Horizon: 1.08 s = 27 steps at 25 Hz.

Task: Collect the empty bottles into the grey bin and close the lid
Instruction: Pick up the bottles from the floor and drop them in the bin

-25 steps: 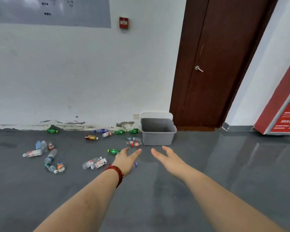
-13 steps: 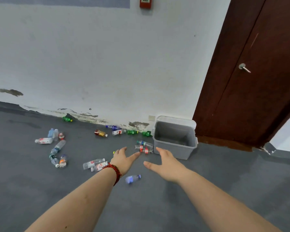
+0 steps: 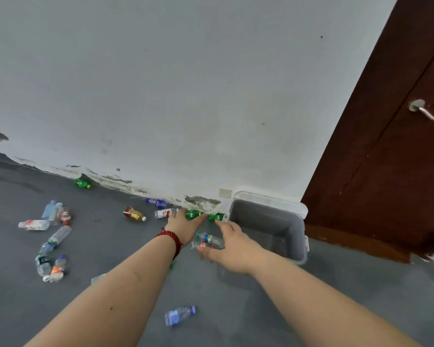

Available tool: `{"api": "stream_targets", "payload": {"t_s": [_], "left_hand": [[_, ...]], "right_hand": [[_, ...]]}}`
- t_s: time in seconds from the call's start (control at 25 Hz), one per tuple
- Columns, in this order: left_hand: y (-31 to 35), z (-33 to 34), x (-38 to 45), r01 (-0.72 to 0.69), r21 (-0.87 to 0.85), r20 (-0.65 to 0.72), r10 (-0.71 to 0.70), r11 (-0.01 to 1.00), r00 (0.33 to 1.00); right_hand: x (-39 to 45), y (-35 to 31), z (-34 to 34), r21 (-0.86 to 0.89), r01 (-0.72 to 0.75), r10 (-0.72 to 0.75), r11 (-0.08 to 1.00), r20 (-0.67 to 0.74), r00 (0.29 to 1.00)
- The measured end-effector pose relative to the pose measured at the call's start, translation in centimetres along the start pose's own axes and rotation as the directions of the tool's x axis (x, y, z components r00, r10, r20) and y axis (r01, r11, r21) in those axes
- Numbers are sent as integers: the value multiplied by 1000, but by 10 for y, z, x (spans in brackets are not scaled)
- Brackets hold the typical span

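The grey bin (image 3: 293, 226) stands open on the floor by the wall, its pale lid (image 3: 271, 200) tipped back behind it. Both my arms stretch forward. My left hand (image 3: 183, 225), with a red bead bracelet at the wrist, hovers open above the floor near two green bottles (image 3: 194, 214). My right hand (image 3: 232, 246) is open, fingers spread, just beside two clear bottles (image 3: 209, 241) lying left of the bin. Neither hand holds anything. Several more empty bottles lie scattered on the floor to the left (image 3: 58, 235), and a bluish one (image 3: 178, 315) lies between my forearms.
A white, stained wall (image 3: 186, 96) runs behind the bottles and bin. A dark brown door (image 3: 386, 159) with a metal handle (image 3: 421, 110) stands right of the bin. The floor is dark grey.
The view has closed in on the bin and tilted down. Both hands have reached further forward, down to the bottles beside the bin; they remain open.
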<state>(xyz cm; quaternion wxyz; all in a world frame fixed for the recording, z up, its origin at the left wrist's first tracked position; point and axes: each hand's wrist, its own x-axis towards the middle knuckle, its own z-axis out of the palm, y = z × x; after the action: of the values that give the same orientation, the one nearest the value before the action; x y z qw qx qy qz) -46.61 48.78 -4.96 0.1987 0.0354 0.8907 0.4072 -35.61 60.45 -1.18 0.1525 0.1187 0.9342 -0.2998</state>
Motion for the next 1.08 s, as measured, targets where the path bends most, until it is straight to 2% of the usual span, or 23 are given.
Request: {"api": "stream_targets", "payload": {"t_s": [0.2, 0.36, 0.52, 0.64, 0.84, 0.96, 1.08], "left_hand": [[34, 31, 93, 36, 69, -92, -30, 997, 995], [39, 48, 140, 270, 36, -186, -259, 962, 948], [31, 58, 155, 366, -42, -230, -365, 930, 902], [1, 76, 137, 499, -62, -217, -500, 864, 838], [-34, 92, 119, 608, -110, -168, -617, 786, 768], [-49, 99, 120, 629, -120, -162, -640, 768, 751], [-69, 112, 121, 699, -152, -125, -715, 699, 688]], "right_hand": [[123, 51, -45, -39, 99, -96, 994, 93, 991], [210, 82, -79, -75, 187, -165, 979, 232, 959], [268, 111, -92, -126, 166, -117, 978, 329, 937], [281, 121, -67, -176, 130, -51, 976, 393, 918], [263, 105, -2, -142, 261, -137, 955, 568, 811], [268, 96, 22, -120, 285, -172, 951, 562, 809], [285, 100, 35, -102, 249, -151, 963, 560, 815]]}}
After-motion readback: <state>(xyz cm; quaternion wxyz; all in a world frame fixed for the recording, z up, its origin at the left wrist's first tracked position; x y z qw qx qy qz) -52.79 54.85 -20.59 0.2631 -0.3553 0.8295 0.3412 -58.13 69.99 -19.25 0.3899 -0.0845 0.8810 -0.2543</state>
